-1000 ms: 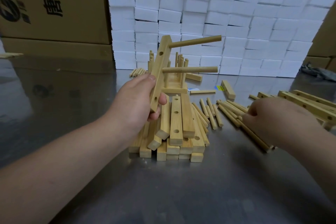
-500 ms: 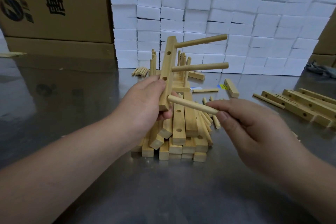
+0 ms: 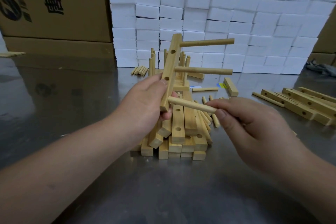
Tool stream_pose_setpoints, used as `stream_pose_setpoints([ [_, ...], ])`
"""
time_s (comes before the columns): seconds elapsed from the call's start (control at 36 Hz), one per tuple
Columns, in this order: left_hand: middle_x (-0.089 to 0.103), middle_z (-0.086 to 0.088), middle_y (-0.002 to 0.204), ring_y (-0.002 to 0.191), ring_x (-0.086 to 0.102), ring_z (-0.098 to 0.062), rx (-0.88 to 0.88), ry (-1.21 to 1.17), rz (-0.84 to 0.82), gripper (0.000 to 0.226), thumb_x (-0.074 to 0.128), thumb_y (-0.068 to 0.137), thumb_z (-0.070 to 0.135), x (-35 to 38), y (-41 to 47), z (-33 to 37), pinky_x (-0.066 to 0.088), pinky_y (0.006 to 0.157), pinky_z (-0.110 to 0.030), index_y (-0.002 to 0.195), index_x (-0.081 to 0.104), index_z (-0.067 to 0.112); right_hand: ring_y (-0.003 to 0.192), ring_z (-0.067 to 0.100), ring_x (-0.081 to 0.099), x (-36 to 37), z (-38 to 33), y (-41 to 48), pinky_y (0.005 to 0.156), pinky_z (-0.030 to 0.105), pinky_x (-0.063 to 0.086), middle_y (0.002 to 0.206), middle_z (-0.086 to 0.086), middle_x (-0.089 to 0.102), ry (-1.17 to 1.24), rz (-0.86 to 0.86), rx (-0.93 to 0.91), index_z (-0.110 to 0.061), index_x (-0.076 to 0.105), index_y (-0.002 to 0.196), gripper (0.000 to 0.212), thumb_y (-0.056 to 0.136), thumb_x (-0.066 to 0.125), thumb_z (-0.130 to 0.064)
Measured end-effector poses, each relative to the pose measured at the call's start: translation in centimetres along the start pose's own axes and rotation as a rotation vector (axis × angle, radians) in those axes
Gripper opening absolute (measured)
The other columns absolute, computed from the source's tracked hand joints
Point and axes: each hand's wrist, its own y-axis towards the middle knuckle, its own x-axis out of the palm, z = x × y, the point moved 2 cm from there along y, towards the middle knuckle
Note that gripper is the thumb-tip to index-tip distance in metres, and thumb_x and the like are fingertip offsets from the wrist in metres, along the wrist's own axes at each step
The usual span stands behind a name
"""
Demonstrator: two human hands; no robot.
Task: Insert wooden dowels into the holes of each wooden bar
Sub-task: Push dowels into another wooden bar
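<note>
My left hand (image 3: 143, 103) grips a wooden bar (image 3: 171, 67) near its lower end and holds it almost upright above the pile. Two dowels stick out of the bar to the right, the upper dowel (image 3: 207, 42) and the middle dowel (image 3: 203, 70). My right hand (image 3: 251, 123) pinches a third dowel (image 3: 192, 105) by its right end. This dowel's left tip touches the bar's right face near the bottom. Two empty holes show on the bar's front face.
A pile of drilled wooden bars (image 3: 177, 132) lies on the metal table (image 3: 72, 107) under my hands, loose dowels (image 3: 209, 114) beside it. Bars with upright dowels (image 3: 152, 63) stand behind. More bars (image 3: 305, 103) lie at the right. White foam blocks (image 3: 236, 23) and cardboard boxes (image 3: 54, 5) form the back.
My right hand picked a dowel from the loose ones on the right and brought it left to the bar's lower end. My left hand kept the bar upright, shifting slightly.
</note>
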Motion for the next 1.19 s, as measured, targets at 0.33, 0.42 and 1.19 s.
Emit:
stream_pose_setpoints([
  [0.33,0.049,0.013,0.045,0.040,0.042,0.000,0.081,0.145,-0.028,0.036,0.027,0.100,0.023,0.7,-1.2,1.5,0.037,0.042,-0.012,0.078,0.053,0.015,0.064,0.008,0.046,-0.4,-0.3,0.2,0.053,0.023,0.042,0.070,-0.009,0.047,-0.093,0.043,-0.073,-0.013,0.066,0.110,0.038,0.086,0.041,-0.030],
  [0.42,0.046,0.014,0.043,0.041,0.041,0.001,0.087,0.138,-0.020,0.035,0.027,0.100,0.022,0.9,-1.3,1.6,0.036,0.042,-0.010,0.076,0.052,0.021,0.059,0.017,0.050,-0.5,-0.6,0.2,0.048,0.031,0.045,0.069,-0.004,0.049,-0.127,0.052,-0.113,-0.010,0.067,0.108,0.037,0.087,0.042,-0.027],
  [1.19,0.051,0.008,0.069,0.056,0.053,0.010,0.085,-0.017,0.021,0.030,0.032,0.099,0.023,1.5,-1.6,0.9,0.040,0.048,-0.006,0.113,0.058,0.027,0.069,0.003,0.052,0.3,-0.6,-0.5,0.062,0.012,0.041,0.085,-0.011,0.056,0.100,0.015,0.026,-0.026,0.061,0.084,0.022,0.087,0.043,-0.039],
])
